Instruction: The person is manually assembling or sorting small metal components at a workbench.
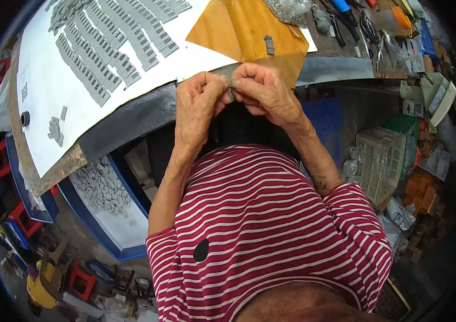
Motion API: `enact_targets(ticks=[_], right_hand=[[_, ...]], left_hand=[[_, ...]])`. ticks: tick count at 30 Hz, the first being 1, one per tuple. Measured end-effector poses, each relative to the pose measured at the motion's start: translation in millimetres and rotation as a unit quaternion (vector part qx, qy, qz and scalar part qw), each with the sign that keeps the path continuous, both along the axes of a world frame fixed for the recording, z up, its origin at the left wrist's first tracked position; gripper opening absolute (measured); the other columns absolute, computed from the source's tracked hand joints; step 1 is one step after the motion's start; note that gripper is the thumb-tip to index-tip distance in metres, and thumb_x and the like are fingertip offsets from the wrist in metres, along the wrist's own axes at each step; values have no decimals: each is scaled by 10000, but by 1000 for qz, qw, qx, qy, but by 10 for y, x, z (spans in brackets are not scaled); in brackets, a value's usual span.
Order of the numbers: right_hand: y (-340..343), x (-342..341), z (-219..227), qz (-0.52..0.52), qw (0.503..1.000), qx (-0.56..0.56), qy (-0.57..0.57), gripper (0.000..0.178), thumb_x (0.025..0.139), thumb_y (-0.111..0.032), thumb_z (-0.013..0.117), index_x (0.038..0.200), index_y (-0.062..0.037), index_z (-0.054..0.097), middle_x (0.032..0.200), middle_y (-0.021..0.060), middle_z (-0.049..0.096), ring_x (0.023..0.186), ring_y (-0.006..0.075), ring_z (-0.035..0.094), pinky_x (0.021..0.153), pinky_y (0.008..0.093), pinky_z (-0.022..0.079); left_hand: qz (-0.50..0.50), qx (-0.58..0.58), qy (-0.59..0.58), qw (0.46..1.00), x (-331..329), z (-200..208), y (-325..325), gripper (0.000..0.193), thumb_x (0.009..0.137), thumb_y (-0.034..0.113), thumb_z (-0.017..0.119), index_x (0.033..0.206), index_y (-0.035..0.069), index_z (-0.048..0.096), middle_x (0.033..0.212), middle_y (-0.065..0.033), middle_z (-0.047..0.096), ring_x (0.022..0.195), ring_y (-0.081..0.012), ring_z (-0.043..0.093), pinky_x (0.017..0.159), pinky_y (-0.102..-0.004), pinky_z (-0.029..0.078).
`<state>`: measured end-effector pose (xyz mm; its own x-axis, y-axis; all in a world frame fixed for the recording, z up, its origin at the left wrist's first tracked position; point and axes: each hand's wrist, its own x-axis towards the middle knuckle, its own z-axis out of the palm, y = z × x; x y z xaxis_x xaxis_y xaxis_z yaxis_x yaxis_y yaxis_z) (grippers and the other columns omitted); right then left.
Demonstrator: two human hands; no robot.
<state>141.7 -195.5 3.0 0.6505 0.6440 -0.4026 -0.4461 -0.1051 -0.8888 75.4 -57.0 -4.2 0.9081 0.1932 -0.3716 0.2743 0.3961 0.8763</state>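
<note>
My left hand (pixel 196 104) and my right hand (pixel 271 94) meet at the table's front edge, thumbs and fingers pinched together. Between their fingertips is a small grey piece (pixel 232 95), mostly covered by the fingers. Just beyond the hands lies a sheet of orange-brown paper (pixel 222 32), with a short grey strip-like piece (pixel 269 45) on it. To the left, a white sheet (pixel 147 86) carries long rows of small flat grey pieces (pixel 91 75) with dark notches. A few loose grey pieces (pixel 55 130) lie near its left corner, close to a black ring (pixel 25 118).
Below the table at left, a blue-rimmed tray (pixel 131 252) holds many grey pieces. Pliers and other tools (pixel 341 16) crowd the back right beside a clear bag of small metal parts (pixel 290 9). Red stools (pixel 81 282) stand at lower left; a cream plastic crate (pixel 381 161) is at right.
</note>
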Motion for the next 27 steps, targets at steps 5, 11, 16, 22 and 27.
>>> enact_targets(ticks=[5,11,16,22,27], right_hand=[[17,-15,3,-10,993,49,102,138,836,-157,531,785,-30,518,645,-1,491,440,10,334,355,156,243],[42,-22,-13,-12,983,84,164,128,832,-132,510,750,-34,507,631,-2,472,405,0,290,337,153,231],[66,-14,17,-4,984,55,171,139,817,-122,510,712,-31,513,627,8,481,395,3,282,329,160,236],[93,-25,15,7,983,40,180,134,810,-121,521,709,-32,519,628,10,486,398,7,282,332,163,240],[73,-25,44,25,979,59,195,151,831,-143,526,730,-30,521,634,13,489,413,6,291,341,159,242]], left_hand=[[-8,-52,-12,999,-34,-13,54,182,830,142,512,713,5,543,595,-25,532,434,-39,376,391,-165,263],[-24,-123,-35,991,-91,-52,106,205,861,152,485,727,6,538,601,-41,544,428,-54,419,375,-167,291],[-34,-131,-25,990,-117,-41,128,188,857,157,502,750,6,535,607,-43,546,429,-55,429,364,-169,295],[-42,-86,6,995,-142,-21,152,188,836,170,536,733,13,528,593,-27,528,421,-46,405,363,-168,270],[-29,-108,35,993,-152,32,156,166,801,126,511,675,19,524,561,-9,491,397,-38,342,356,-178,238]])
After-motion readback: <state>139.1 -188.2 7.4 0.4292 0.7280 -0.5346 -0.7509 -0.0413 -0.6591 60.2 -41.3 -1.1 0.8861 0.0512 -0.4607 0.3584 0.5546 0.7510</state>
